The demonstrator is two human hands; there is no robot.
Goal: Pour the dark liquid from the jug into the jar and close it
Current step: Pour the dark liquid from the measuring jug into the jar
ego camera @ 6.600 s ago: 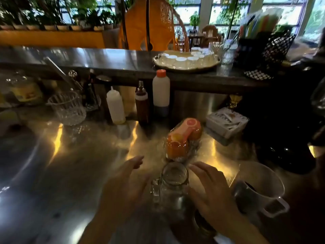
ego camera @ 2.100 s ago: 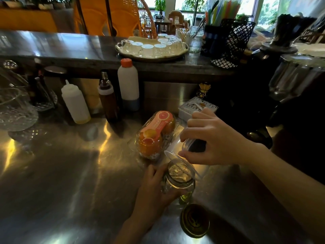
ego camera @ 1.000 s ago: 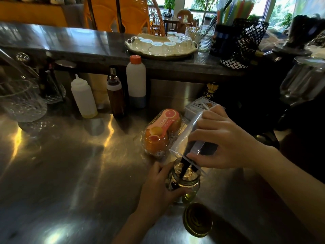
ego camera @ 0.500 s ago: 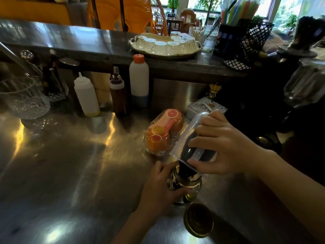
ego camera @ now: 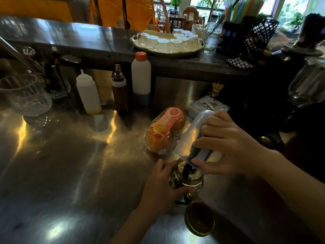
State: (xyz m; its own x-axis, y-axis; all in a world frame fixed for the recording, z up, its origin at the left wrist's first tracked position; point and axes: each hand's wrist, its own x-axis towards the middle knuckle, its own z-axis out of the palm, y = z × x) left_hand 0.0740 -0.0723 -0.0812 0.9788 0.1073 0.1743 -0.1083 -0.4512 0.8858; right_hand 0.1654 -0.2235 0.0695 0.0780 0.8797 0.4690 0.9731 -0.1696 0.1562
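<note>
A clear glass jar (ego camera: pixel 191 180) stands on the steel counter, and my left hand (ego camera: pixel 161 189) wraps around its left side. Above it my right hand (ego camera: pixel 228 147) grips the handle of a translucent plastic jug (ego camera: pixel 190 136), tipped steeply so its rim sits over the jar's mouth. Dark liquid (ego camera: pixel 186 170) runs from the jug into the jar. The jar's gold lid (ego camera: pixel 199 219) lies upside down on the counter just in front of the jar, touched by neither hand.
A plastic pack of oranges (ego camera: pixel 163 132) lies right behind the jar. Squeeze bottle (ego camera: pixel 88 95), brown bottle (ego camera: pixel 120 92) and white bottle (ego camera: pixel 141 78) stand against the back. A cut-glass bowl (ego camera: pixel 24 95) sits far left; a white box (ego camera: pixel 209 107) behind the jug.
My right hand lifted the jug from the counter and has tipped it ever steeper over the jar; dark liquid started flowing about a second ago. My left hand keeps hold of the jar.
</note>
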